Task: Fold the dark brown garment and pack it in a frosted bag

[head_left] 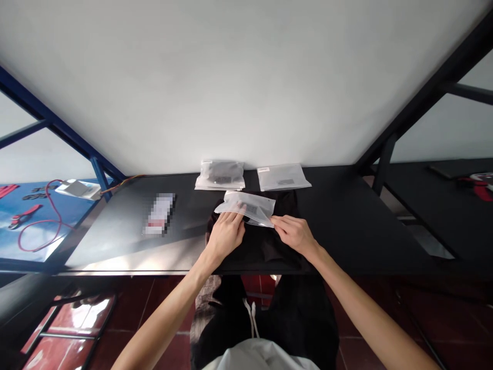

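Observation:
A frosted, see-through plastic bag [250, 204] is between my hands, tilted over a dark piece of cloth [265, 252] on the black table. My left hand [225, 234] is at the bag's left side. Its fingers reach up to the plastic and partly show through it, and the thumb sits lower, near the bag's near edge. With fingers pinched together, my right hand [295, 231] grips the bag's lower right corner. Dark print shows on the bag. Folds of the cloth are partly hidden beneath the bag and my hands.
Two stacks of similar bags, one on the left [220, 176] and one on the right [284, 177], lie by the wall. A blurred-out phone-like object [159, 213] rests to the left. A white box [79, 189] with a red cable is on the blue table. Metal frames flank both sides.

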Demonstrator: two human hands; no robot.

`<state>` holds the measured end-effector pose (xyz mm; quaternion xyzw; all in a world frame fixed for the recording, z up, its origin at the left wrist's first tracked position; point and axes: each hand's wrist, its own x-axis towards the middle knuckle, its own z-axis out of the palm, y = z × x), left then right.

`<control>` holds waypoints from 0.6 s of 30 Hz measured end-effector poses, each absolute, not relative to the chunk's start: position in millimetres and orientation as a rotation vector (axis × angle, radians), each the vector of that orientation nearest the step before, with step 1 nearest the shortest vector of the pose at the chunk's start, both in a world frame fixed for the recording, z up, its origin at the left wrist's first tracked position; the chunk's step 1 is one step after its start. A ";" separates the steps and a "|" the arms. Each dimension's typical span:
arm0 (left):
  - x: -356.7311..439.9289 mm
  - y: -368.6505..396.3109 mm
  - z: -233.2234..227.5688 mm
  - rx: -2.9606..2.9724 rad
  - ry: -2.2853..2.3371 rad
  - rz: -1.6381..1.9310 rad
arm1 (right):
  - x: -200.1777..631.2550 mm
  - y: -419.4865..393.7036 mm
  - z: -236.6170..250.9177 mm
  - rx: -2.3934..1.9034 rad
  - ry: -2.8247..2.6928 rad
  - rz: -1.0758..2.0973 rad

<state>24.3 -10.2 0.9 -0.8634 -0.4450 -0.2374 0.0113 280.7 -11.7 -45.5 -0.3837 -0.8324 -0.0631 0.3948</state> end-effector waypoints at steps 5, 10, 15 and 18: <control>42.2 0.1 4.2 -2.712 -1.469 -0.583 | 279.5 -12.2 -43.5 -0.967 -2.119 -0.165; 51.9 10.2 2.6 -2.776 -1.451 -0.573 | 278.4 -12.4 -39.7 -0.904 -2.128 -0.201; 56.7 22.3 -1.0 -2.846 -1.367 -0.746 | 278.1 -12.3 -39.9 -0.947 -2.139 -0.188; 58.6 28.9 -4.8 -2.851 -1.320 -0.770 | 277.8 -12.3 -40.9 -0.941 -2.127 -0.199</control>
